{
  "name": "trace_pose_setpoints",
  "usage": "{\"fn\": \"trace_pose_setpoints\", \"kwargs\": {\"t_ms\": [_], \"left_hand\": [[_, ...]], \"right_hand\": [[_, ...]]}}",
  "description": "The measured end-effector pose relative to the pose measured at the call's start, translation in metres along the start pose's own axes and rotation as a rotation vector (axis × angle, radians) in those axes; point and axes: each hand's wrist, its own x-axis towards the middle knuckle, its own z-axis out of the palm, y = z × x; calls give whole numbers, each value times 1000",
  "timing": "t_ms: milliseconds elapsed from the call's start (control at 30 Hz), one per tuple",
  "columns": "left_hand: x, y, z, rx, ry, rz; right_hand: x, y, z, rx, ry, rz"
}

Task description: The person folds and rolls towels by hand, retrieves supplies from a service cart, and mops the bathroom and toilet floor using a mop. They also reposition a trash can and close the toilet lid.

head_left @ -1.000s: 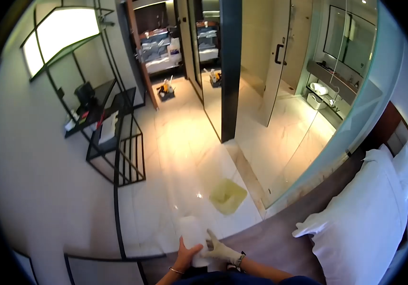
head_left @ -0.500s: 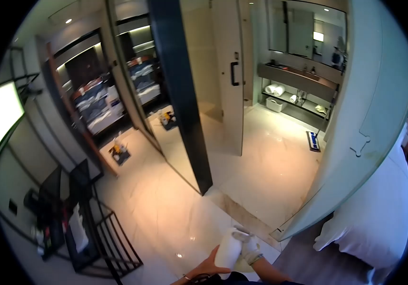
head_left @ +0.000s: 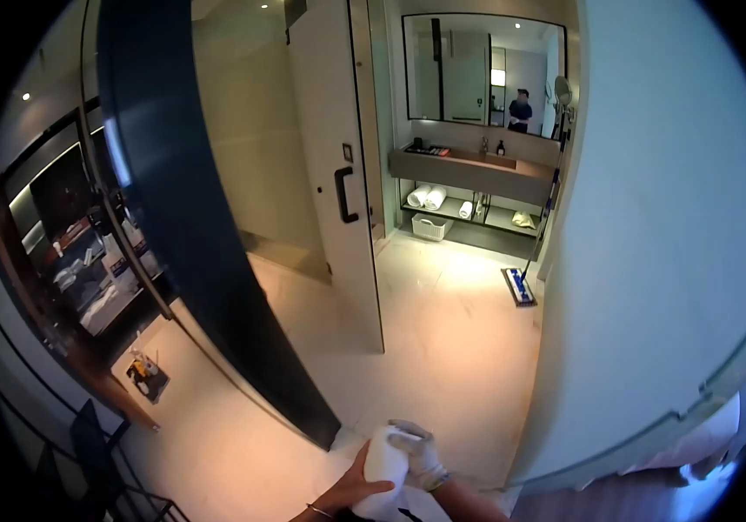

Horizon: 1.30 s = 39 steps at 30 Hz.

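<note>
At the bottom middle is a white cylinder (head_left: 383, 470); whether it is a roll or a container I cannot tell. My bare left hand (head_left: 361, 484) is wrapped round its left side, with the thumb across the front. My right hand (head_left: 423, 452), in a whitish glove, has its fingers curled over the upper right end of the cylinder. The cylinder leans slightly, close to my body, and its lower end is partly cut off by the frame.
A dark pillar (head_left: 208, 235) and a door with a black handle (head_left: 346, 195) stand left of centre. Beyond are a washbasin counter (head_left: 477, 170), rolled towels (head_left: 426, 197), a basket (head_left: 429, 228) and a mop (head_left: 519, 287). A tray of bottles (head_left: 147, 376) lies left; a glass panel (head_left: 651, 261) stands right.
The view has swung right towards the washbasin. My gloved right hand, apart from the cylinder a second ago, now holds its upper end. The yellowish-green square on the floor is out of view.
</note>
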Motion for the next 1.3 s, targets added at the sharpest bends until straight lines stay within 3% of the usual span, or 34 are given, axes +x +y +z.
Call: {"fn": "trace_pose_setpoints", "kwargs": {"t_ms": [67, 133, 167, 267, 300, 400, 533, 667, 733, 767, 867, 933, 1000, 1033, 1133, 1167, 1200, 1300], "left_hand": [[47, 20, -25, -18, 5, 41], [99, 26, -61, 99, -48, 72], [130, 22, -79, 244, -107, 155], [212, 56, -100, 459, -247, 135], [241, 70, -102, 410, -338, 41], [338, 84, -94, 453, -492, 158], [474, 125, -64, 439, -871, -5], [604, 127, -30, 331, -1032, 90], [660, 141, -24, 215, -988, 24], [698, 117, -18, 131, -893, 89], [792, 157, -33, 1, -728, -36], [848, 184, -56, -128, -636, -93], [897, 207, -79, -217, -470, -184], [924, 209, -88, -342, -379, -209], [1029, 175, -129, -572, -231, -279], [1064, 167, -146, -620, -317, -255], [1100, 168, -159, -671, -411, -229], [1195, 216, -180, -572, -339, -346]], "right_hand": [[55, -34, 6, 4, -93, 60], [113, -52, -4, -414, -311, -50], [140, -54, -15, -381, -339, -7], [196, -89, -30, -584, -301, 101], [207, -102, -41, -593, -291, 123], [255, -127, -79, -588, 33, 29], [299, -174, -136, -344, 469, -22], [383, -192, -226, -255, 608, -71], [446, -224, -261, -253, 565, -24], [485, -235, -281, -367, 524, -6], [600, -273, -309, -585, 393, 57], [683, -289, -320, -669, 358, -122], [760, -308, -330, -601, 222, -190], [801, -306, -340, -366, 208, -64], [912, -283, -385, -336, 407, 59], [935, -268, -406, -312, 462, 65], [950, -256, -426, -309, 501, 91], [949, -198, -484, -365, 693, 255]]}}
